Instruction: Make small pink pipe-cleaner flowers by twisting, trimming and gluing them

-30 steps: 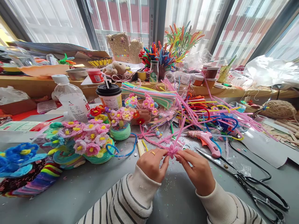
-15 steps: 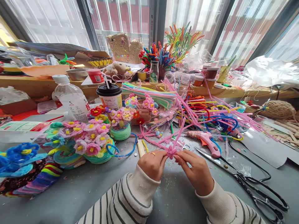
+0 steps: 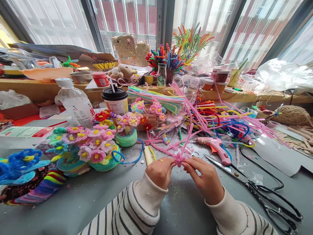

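Observation:
Between my two hands is a small pink pipe-cleaner flower [image 3: 179, 159], held just above the grey table [image 3: 186, 209]. My left hand [image 3: 160, 171] pinches its left side between thumb and forefinger. On the other side, the fingertips of my right hand [image 3: 204, 176] close on its right edge. Pink stems run up and away behind the flower. A pink glue gun [image 3: 217, 148] and large black-handled scissors [image 3: 244, 179] lie to the right of my right hand. Left of my left hand is a pot of pink pipe-cleaner flowers [image 3: 99, 147].
Loose pink pipe cleaners [image 3: 195, 109] spread behind my hands. A plastic bottle [image 3: 77, 104] and a lidded cup [image 3: 114, 99] stand at the back left. A blue flower piece [image 3: 22, 163] sits at the left edge, a twine ball [image 3: 293, 115] at the right. Glitter dots the tabletop.

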`<state>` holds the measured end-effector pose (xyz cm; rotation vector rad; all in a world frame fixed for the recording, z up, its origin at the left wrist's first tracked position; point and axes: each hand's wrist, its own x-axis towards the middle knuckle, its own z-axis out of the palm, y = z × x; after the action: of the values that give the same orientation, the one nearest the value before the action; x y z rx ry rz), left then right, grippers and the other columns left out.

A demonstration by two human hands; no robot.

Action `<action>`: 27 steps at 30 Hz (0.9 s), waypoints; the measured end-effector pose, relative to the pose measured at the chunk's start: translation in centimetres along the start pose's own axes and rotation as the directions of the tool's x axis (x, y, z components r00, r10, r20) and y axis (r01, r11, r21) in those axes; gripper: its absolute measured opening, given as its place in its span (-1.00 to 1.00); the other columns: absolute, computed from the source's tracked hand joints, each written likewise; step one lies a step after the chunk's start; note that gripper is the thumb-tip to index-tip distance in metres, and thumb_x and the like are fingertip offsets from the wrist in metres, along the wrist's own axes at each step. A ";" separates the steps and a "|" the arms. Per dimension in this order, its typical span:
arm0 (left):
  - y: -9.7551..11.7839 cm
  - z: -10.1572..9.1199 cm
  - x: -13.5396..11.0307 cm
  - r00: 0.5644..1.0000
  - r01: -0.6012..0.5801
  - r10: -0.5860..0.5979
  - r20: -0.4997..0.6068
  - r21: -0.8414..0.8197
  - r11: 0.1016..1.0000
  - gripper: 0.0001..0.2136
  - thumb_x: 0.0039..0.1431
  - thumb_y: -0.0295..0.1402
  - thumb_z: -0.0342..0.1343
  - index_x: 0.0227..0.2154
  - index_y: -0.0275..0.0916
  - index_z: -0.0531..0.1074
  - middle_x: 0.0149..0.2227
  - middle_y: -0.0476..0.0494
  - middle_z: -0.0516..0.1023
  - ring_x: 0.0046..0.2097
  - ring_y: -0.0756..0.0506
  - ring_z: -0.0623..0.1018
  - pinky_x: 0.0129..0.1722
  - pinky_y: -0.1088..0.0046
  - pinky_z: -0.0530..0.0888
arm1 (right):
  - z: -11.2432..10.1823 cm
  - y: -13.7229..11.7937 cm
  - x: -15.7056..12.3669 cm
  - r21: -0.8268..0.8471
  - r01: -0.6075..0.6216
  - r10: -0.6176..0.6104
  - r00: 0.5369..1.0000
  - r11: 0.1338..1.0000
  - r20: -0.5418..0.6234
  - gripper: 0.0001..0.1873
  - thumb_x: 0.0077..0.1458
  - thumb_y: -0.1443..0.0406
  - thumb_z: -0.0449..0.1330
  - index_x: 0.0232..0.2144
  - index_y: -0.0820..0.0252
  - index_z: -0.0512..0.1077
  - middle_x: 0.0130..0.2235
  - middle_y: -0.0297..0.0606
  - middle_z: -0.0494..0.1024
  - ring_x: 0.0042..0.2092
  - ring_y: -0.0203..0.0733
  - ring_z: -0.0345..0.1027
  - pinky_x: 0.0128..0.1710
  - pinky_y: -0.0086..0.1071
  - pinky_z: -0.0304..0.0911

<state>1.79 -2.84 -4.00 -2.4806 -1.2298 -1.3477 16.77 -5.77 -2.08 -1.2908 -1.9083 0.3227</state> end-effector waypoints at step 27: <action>0.9 -1.2 2.0 0.636 0.730 -0.528 0.563 -0.661 0.175 -0.80 -0.32 -0.34 0.19 -0.57 -0.33 0.37 -0.64 -0.05 0.47 -0.57 0.02 0.44 -0.57 0.54 0.40 | -0.3 -0.1 0.3 0.151 0.010 -0.020 0.998 0.988 0.063 -0.88 0.01 0.35 -0.03 -0.46 0.21 0.31 -0.53 -0.31 0.35 -0.47 -0.32 0.23 -0.48 -0.45 0.19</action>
<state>2.22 -2.72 -1.53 -2.7787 -2.3321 -2.5143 16.90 -5.66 -1.67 -1.1785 -1.9070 0.4967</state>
